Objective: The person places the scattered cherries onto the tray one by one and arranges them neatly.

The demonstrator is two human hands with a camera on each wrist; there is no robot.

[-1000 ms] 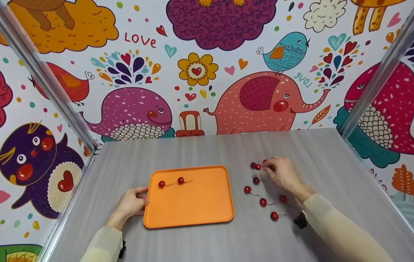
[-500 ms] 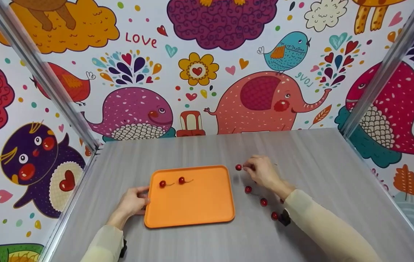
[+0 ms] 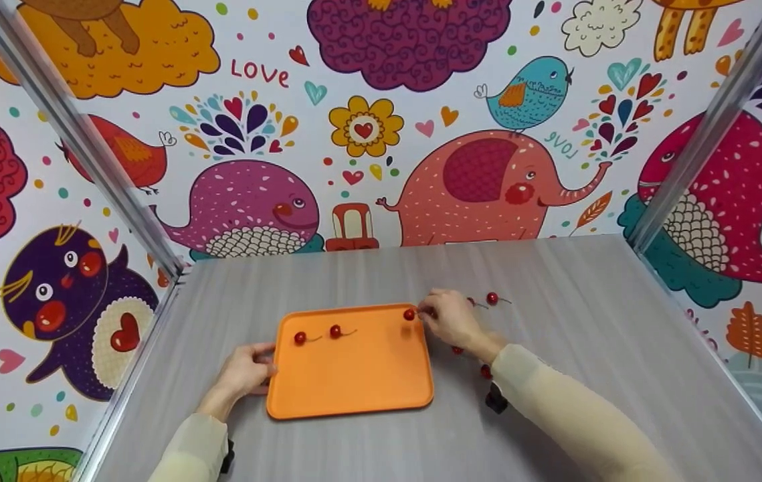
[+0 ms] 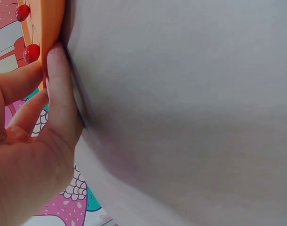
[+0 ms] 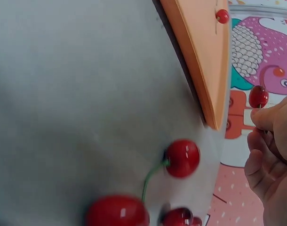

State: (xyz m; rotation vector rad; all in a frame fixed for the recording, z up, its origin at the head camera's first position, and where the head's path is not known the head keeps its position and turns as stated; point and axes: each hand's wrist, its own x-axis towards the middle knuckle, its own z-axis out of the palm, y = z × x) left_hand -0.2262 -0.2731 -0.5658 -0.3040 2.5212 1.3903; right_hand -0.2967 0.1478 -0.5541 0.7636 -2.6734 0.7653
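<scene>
My left hand (image 3: 241, 371) pinches the left edge of an orange tray (image 3: 354, 375); in the left wrist view its thumb and fingers lie on either side of the rim. Two red cherries with stems, a left one (image 3: 300, 338) and a right one (image 3: 335, 331), lie in the tray's back left part. My right hand (image 3: 451, 316) holds another cherry (image 5: 259, 96) by its stem between thumb and fingertips. That cherry hangs over the tray's back right corner, its shadow falling on the tray below.
Right of the tray, several more cherries lie on the grey table (image 3: 367, 448), among them one at the back (image 3: 492, 298) and one (image 3: 486, 371) partly behind my right forearm. A patterned wall (image 3: 354, 167) stands behind the table, with metal posts (image 3: 678, 134) at its corners.
My right hand has picked up a cherry from the back of the group and carried it left to the tray's corner. The left hand and the tray have stayed in place.
</scene>
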